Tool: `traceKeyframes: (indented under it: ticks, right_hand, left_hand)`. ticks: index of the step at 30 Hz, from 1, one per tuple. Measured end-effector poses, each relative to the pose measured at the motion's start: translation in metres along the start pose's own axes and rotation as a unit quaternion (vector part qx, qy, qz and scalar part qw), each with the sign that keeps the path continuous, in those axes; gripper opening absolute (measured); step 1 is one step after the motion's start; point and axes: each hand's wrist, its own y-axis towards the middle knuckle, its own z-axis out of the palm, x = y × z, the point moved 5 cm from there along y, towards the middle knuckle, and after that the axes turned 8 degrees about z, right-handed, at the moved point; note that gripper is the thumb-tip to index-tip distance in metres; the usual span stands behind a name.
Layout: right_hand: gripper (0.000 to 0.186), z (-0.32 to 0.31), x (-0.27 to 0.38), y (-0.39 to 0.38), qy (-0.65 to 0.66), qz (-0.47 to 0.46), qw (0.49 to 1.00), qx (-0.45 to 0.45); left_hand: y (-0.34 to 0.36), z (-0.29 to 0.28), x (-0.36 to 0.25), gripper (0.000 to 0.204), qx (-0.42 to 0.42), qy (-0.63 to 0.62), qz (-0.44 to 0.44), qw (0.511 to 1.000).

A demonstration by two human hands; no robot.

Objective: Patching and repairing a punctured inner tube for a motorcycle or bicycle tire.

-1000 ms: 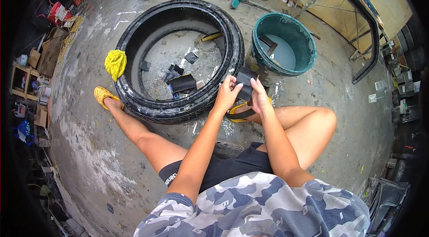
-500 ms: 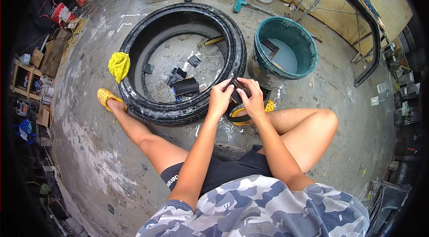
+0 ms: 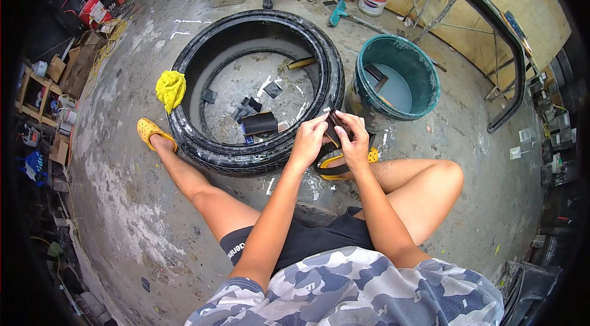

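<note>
Dark, narrow-looking piece (image 3: 334, 127) pinched in the fingertips of my left hand (image 3: 308, 140) and right hand (image 3: 354, 146), by the near right edge of the tyre (image 3: 333, 74); pale lettering on my black shorts (image 3: 295, 243); yellow cloth (image 3: 170, 90) draped over the tyre's left rim, green bucket (image 3: 424, 74) standing to its right.

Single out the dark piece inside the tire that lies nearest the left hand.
The curved black piece: it is larger than the other dark scraps inside the tire, which lie farther from the left hand.

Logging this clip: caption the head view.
Left hand and right hand hold a dark piece near a black tire and teal bucket.
</note>
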Motion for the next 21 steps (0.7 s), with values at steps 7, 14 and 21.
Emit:
traceKeyframes:
  ticks: [7, 14, 21]
  right_hand:
    - [0.035, 0.001, -0.004, 0.003, -0.011, 0.019, 0.999, 0.027]
    - [0.070, 0.007, -0.011, 0.007, 0.108, 0.022, 0.984, 0.140]
    - [0.047, 0.017, -0.034, 0.006, 0.332, 0.198, 0.903, 0.185]
  left_hand:
    - [-0.002, -0.001, 0.000, 0.041, -0.010, -0.009, -0.001, 1.000]
    - [0.001, -0.010, -0.002, 0.036, 0.057, -0.179, -0.046, 0.981]
    - [0.001, -0.018, 0.008, 0.027, -0.022, -0.014, -0.027, 0.999]
